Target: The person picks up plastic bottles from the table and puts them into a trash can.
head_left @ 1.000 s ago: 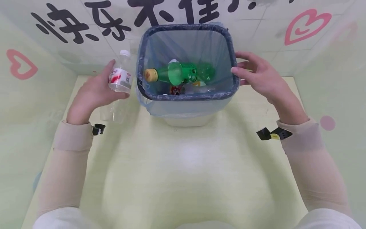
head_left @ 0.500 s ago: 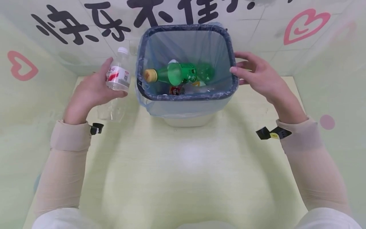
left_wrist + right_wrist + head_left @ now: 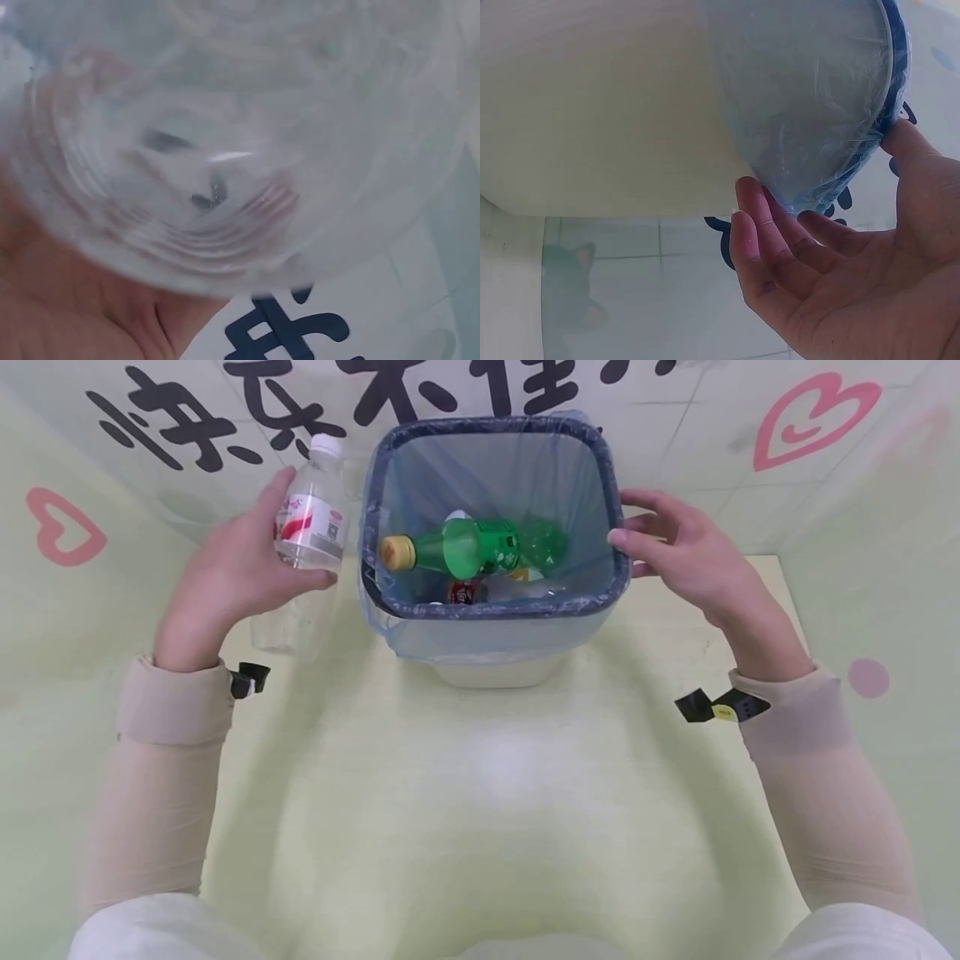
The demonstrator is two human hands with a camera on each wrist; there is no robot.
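Note:
My left hand (image 3: 232,568) grips a clear plastic bottle (image 3: 311,547) with a white cap and a red-and-white label, left of the bin. The bottle leans with its cap toward the wall; its clear base fills most of the left wrist view. On the bin's right side, my right hand (image 3: 678,539) holds the rim, thumb at the dark edge and fingers along the outside. The trash bin (image 3: 502,672) is pale and lined with a translucent blue bag (image 3: 480,639). Inside lies a green bottle (image 3: 480,545) with a yellow cap, above other bottles partly hidden.
The bin stands on a pale green table (image 3: 502,802) near the back wall. That wall (image 3: 675,435) is tiled and carries black writing and a pink heart (image 3: 813,418). Walls also close in at left and right.
My left hand has raised the clear bottle, moving it up in the head view toward the wall. My right hand keeps its hold on the bin's rim.

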